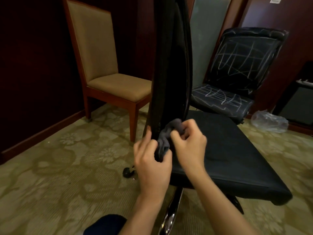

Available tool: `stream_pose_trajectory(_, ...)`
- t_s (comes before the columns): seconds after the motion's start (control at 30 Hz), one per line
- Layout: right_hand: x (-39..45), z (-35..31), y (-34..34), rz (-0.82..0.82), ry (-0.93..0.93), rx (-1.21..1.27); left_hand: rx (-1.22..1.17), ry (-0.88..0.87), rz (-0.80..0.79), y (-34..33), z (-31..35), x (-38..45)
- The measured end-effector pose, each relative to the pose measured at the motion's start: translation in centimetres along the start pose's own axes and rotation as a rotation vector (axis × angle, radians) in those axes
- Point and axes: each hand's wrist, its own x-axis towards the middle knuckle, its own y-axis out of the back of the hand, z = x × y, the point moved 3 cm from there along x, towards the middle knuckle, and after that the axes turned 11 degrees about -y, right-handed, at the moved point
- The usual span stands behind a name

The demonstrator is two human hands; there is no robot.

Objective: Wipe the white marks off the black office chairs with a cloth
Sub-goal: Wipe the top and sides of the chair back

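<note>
A black office chair stands right in front of me, its backrest [171, 65] seen edge-on and its seat [233, 155] stretching to the right with no marks visible. Both my hands hold a grey cloth [166, 138] at the base of the backrest. My left hand [152, 163] grips the cloth's lower end, fingers curled. My right hand [188, 141] pinches its bunched upper end. A second black office chair [240, 65] stands behind at the right, its back and seat covered in white scribbled lines.
A tan upholstered wooden chair [101, 68] stands at the back left against a dark wall. A crumpled clear plastic bag [269, 122] lies on the patterned carpet at the right. The near chair's caster [127, 172] and chrome base [171, 216] sit below my arms.
</note>
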Motion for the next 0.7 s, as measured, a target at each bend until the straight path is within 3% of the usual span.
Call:
stream_pose_trajectory(0.1, 2.4, -2.7, 2.8, 0.086, 0.091, 0.046, -0.014, -0.055, 0.084, 0.1, 0.8, 0.3)
stream_pose_trajectory(0.23, 2.2, -2.1, 3.3, 0.034, 0.133, 0.023, 0.015, -0.006, 0.114, -0.8, 1.3, 0.9)
stream_pose_trajectory(0.33, -0.1, 0.7, 2.4, 0.026, 0.04, 0.134, 0.071, -0.008, 0.021, -1.8, 1.6, 0.1)
stream_pose_trajectory(0.47, -1.8, 3.1, 1.2, -0.058, -0.037, 0.091, 0.098, -0.054, -0.098, -2.0, 1.3, -1.3)
stream_pose_trajectory(0.7, 2.6, -2.7, 3.8, 0.088, 0.189, -0.087, 0.066, 0.002, 0.018, -1.9, 1.7, 1.2)
